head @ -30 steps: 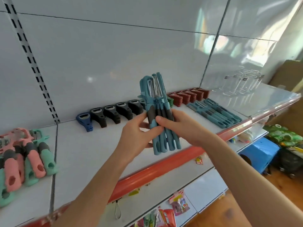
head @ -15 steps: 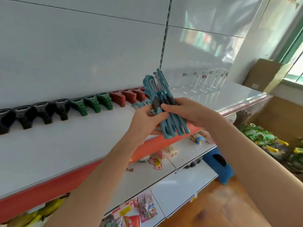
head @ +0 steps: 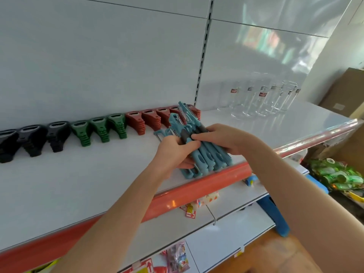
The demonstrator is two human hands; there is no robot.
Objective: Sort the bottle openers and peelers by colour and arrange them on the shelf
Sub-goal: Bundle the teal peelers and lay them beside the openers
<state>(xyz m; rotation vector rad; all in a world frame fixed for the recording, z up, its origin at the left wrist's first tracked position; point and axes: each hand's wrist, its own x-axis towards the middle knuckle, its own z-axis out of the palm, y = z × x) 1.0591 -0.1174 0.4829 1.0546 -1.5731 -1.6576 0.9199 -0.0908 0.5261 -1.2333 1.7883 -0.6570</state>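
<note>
both hands cover the middle of the bundle of teal plastic peelers with dark grey grips (head: 205, 155), so their number is hard to make out; only the blade heads at 11 o'clock and the looped handle ends at 5 o'clock stick out. the left hand (head: 175, 150) grips the bundle from its 9 o'clock side, and the right hand (head: 222, 138) curls over it from 3 o'clock. the bundle sits low over the white shelf (head: 78, 184), near its glossy red front strip (head: 212, 184); whether it rests on the shelf i cannot tell. along the back wall runs a row of black bottle openers (head: 31, 138), cut off at the frame's 9 o'clock edge, then green bottle openers (head: 98, 129), then red bottle openers (head: 151, 119), the last partly behind the peeler heads. clear drinking glasses (head: 260, 99) stand at 2 o'clock. a blue plastic stool (head: 279, 219) shows at 5 o'clock.
</note>
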